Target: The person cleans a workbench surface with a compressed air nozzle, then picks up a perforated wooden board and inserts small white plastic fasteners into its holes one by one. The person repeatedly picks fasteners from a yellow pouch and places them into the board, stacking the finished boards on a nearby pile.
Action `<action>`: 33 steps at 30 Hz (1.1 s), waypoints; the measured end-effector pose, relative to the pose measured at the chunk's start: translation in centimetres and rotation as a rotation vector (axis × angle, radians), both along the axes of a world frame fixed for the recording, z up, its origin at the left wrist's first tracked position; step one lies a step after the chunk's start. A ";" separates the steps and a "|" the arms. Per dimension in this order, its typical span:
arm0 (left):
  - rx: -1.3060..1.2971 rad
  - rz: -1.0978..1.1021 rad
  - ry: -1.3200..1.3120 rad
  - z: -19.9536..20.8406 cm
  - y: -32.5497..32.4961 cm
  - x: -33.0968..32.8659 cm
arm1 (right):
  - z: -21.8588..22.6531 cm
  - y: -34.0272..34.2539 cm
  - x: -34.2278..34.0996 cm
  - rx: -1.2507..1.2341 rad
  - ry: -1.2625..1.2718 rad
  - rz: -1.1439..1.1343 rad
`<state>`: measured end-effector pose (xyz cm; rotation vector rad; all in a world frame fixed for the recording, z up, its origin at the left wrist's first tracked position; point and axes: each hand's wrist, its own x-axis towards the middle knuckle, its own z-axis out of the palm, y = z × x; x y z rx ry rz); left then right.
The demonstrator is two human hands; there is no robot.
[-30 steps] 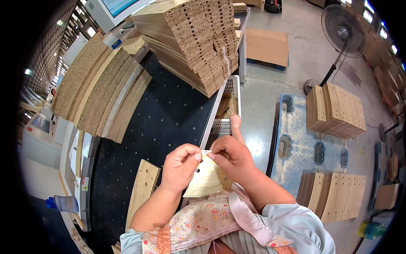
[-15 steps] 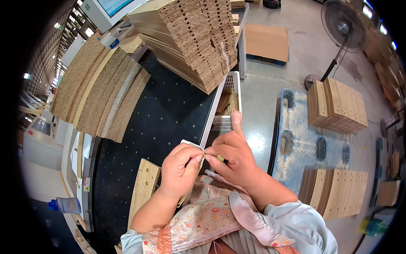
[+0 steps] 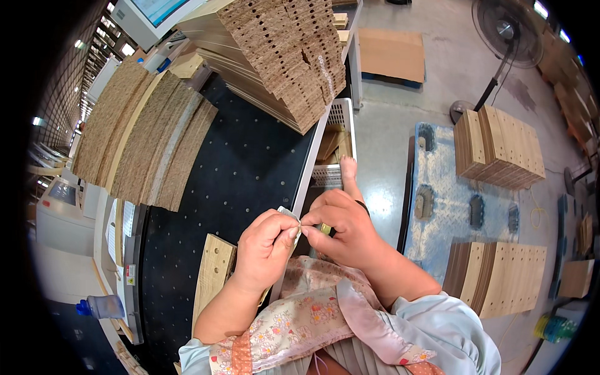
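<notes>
My left hand [image 3: 267, 245] and my right hand [image 3: 342, 226] meet in front of my apron, over the near edge of the black table. The thumb and fingertips of each are pinched together, and the two pinches touch. Whatever lies between the fingertips is too small to make out. A small yellow-green piece [image 3: 325, 229] shows among the fingers of my right hand; its kind is not clear. Beside my left forearm, a light wooden board [image 3: 214, 267] with drilled holes lies on the black table [image 3: 181, 250].
Tall stacks of chipboard panels [image 3: 281, 59] stand at the table's far side, with more panels [image 3: 144, 134] at the left. A white plastic crate [image 3: 340, 115] sits beyond the table's right edge. Stacked boards [image 3: 500, 147] rest on a blue pallet [image 3: 437, 187]. A fan [image 3: 505, 28] stands behind.
The whole view has shifted slightly. Both hands keep their pinches together at the same place, and my right hand's fingers have shifted a little.
</notes>
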<state>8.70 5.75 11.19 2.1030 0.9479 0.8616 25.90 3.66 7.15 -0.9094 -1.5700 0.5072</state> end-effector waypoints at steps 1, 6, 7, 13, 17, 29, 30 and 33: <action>0.004 -0.004 0.010 -0.1 0.0 0.0 | -0.1 0.0 0.0 -0.004 0.002 0.002; -0.037 0.002 0.033 -0.1 0.3 0.1 | -0.3 0.2 0.1 -0.009 0.026 0.001; -0.031 -0.001 0.033 -0.2 0.4 0.2 | -0.4 0.3 0.1 -0.010 0.027 -0.004; -0.070 -0.013 0.051 -0.6 0.7 0.2 | -1.1 0.9 0.0 -0.016 0.053 -0.026; -0.190 0.011 -0.004 -1.2 0.8 -0.3 | -1.0 1.0 -0.3 -0.016 0.059 -0.036; -0.201 0.009 0.009 -0.8 1.1 -0.4 | -1.3 1.4 -0.4 -0.049 0.096 -0.003; -0.217 0.004 -0.001 -0.9 1.1 -0.5 | -1.3 1.5 -0.4 -0.040 0.093 -0.007; -0.312 -0.002 -0.066 -1.2 1.2 -0.5 | -1.4 1.6 -0.4 -0.045 0.109 -0.008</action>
